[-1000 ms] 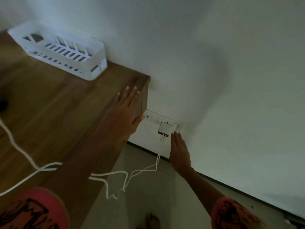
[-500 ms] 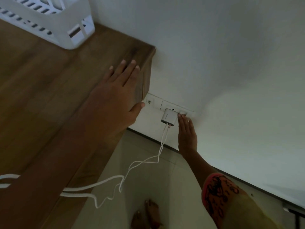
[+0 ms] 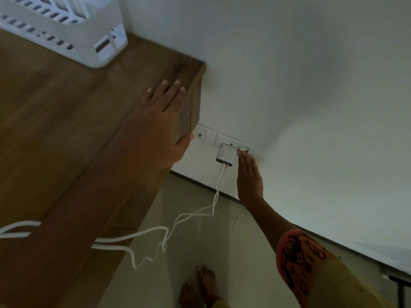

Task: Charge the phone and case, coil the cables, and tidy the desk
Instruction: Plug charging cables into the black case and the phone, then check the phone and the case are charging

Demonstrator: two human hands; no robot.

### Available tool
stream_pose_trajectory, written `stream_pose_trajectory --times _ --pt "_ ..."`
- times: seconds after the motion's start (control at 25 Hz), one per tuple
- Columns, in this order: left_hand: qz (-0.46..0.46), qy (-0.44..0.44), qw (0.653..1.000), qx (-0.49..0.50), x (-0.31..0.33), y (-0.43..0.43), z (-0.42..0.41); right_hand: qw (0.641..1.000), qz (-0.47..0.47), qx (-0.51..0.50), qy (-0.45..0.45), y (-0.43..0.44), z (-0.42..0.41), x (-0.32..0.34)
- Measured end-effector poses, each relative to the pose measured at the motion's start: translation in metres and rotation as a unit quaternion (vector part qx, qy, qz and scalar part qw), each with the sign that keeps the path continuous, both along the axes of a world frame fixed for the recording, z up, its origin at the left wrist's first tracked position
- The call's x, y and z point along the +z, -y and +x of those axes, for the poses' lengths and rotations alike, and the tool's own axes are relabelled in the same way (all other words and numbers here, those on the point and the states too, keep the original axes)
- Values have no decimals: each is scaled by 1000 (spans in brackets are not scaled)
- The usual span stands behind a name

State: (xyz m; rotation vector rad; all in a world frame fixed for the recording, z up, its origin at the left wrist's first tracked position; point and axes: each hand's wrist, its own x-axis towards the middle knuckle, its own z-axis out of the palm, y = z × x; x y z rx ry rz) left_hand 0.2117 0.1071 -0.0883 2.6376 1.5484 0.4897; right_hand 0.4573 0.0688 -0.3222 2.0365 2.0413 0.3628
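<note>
Worktop (image 3: 55, 121) brown woodgrain; basket (image 3: 73, 25) white, slotted; charger (image 3: 225, 155) grey; cables (image 3: 193, 215) white; wall (image 3: 311, 74) white; sleeve (image 3: 298, 252) orange with black scrawl

- You will find no text, number or brand that you can read anywhere in the head view.
- On the charger (image 3: 225, 154), plugged in just right of the desk (image 3: 66, 130), you can see a small round mark with a pale line of lettering beside it on the top face. It is too small and blurred to make out.
- On your right sleeve (image 3: 298, 256), at the near right, black scrawled print runs over the orange band. Some strokes look like letters, but you cannot tell a word from them.
</note>
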Motion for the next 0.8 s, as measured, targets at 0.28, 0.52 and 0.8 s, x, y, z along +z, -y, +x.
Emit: stream_pose_trajectory --times 0.28,0.52,0.8 --pt "-21 33 998 41 11 18 2 993 16 86 -81 30 -12 44" --pt "-132 44 983 122 30 71 -4 978 92 139 -129 49 -54 140" --pt "-11 180 957 229 69 152 -41 869 210 239 -378 61 -127 253"
